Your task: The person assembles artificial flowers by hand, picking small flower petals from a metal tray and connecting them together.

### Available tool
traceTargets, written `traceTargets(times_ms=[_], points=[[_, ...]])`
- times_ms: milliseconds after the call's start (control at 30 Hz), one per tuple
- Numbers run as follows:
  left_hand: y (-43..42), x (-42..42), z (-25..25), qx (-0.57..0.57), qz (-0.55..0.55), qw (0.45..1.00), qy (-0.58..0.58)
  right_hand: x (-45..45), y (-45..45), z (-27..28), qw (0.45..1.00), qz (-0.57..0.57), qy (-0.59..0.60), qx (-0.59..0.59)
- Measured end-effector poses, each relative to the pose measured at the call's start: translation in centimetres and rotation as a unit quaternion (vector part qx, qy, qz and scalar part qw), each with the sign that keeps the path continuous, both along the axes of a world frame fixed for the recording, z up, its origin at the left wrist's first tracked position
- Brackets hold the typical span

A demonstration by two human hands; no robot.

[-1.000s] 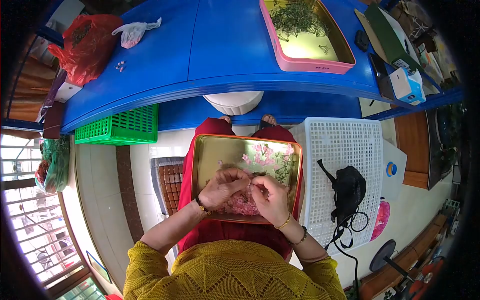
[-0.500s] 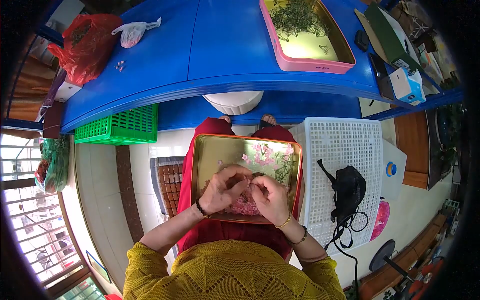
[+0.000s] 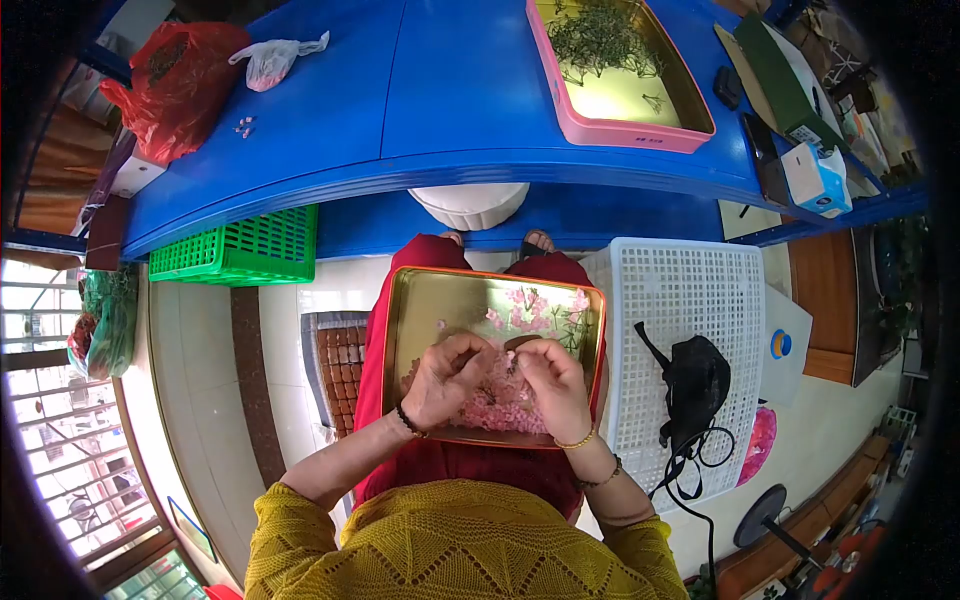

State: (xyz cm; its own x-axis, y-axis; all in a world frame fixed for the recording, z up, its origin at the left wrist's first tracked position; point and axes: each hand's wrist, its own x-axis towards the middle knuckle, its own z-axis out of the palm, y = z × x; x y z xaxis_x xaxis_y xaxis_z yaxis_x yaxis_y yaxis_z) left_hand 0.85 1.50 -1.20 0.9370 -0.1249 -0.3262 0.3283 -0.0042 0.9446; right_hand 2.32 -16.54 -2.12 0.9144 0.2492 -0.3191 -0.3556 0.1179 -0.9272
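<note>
A gold-coloured tray (image 3: 425, 300) with a red rim rests on my lap. Small pink flowers (image 3: 500, 412) are heaped at its near side, and more pink blossoms (image 3: 527, 308) with green stems lie at the far right. Over the heap, my left hand (image 3: 445, 380) has its thumb and fingers pinched together; anything between them is too small to name. Close beside it, my right hand (image 3: 555, 388) is also pinched, with a tiny pale and dark piece at its fingertips that I cannot make out clearly.
Ahead, a blue table (image 3: 330, 125) holds a pink tray (image 3: 620, 134) of green stems, a red bag (image 3: 180, 95) and a small white bag (image 3: 268, 65). A green crate (image 3: 265, 247) stands left. On the right, a white crate (image 3: 640, 300) bears a black bag (image 3: 697, 380).
My hands have drawn slightly apart, the right one shifting rightward, and more of the pink heap shows between them. The view has shifted slightly.
</note>
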Motion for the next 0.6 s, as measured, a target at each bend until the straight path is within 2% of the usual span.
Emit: traceTargets(times_ms=[100, 167, 400, 500, 600], points=[[-1.0, -0.9, 0.2, 0.038, -0.005, 0.996, -0.075, 0.3, -0.5, 0.2, 0.994, -0.019, 0.083, 0.07], [-1.8, -1.4, 0.7, 0.051, -0.016, 0.995, -0.084, 0.4, -0.5, 0.2, 0.985, -0.041, 0.123, 0.109], [-3.0, -2.0, 0.8, 0.04, -0.029, 0.998, -0.051, 0.2, -0.5, 0.1, 0.988, -0.054, 0.103, 0.102], [-3.6, -2.1, 0.4, -0.09, 0.042, 0.995, -0.014, 0.0, -0.4, 0.0, 0.992, -0.053, 0.076, 0.083], [-2.9, -1.7, 1.4, -0.049, 0.022, 0.998, 0.038, 0.1, -0.2, 0.6, 0.995, -0.055, 0.054, 0.065]])
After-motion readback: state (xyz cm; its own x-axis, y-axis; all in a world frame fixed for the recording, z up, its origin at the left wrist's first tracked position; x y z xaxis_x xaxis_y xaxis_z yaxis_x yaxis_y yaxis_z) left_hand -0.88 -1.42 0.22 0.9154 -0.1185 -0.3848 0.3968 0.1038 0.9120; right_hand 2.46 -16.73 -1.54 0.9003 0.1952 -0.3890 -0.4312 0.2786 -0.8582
